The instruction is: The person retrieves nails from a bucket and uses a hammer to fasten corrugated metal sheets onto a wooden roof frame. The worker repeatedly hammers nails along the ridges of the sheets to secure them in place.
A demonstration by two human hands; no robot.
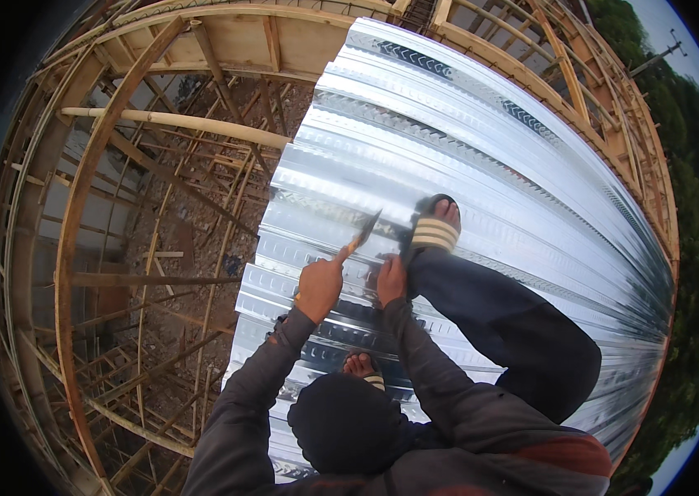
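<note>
Fingers (pixel 338 261) of the left hand (pixel 319 289) are gripping a tool (pixel 368 229), closed around its handle, its dark head pointing beyond them. Fingers of the right hand (pixel 391 281) are sitting curled just to the right; what they are holding, I cannot tell. Metal sheets (pixel 457 140) are lying beneath both, a sandal (pixel 434 235) resting just beyond the right fingers.

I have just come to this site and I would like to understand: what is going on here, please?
A person is crouched on ribbed metal decking, with an open timber framework to the left. The left hand grips a slim tool with an orange-brown handle and a dark end; its exact kind is unclear. The right hand is curled near the striped sandal; whether it holds anything cannot be told.
</note>
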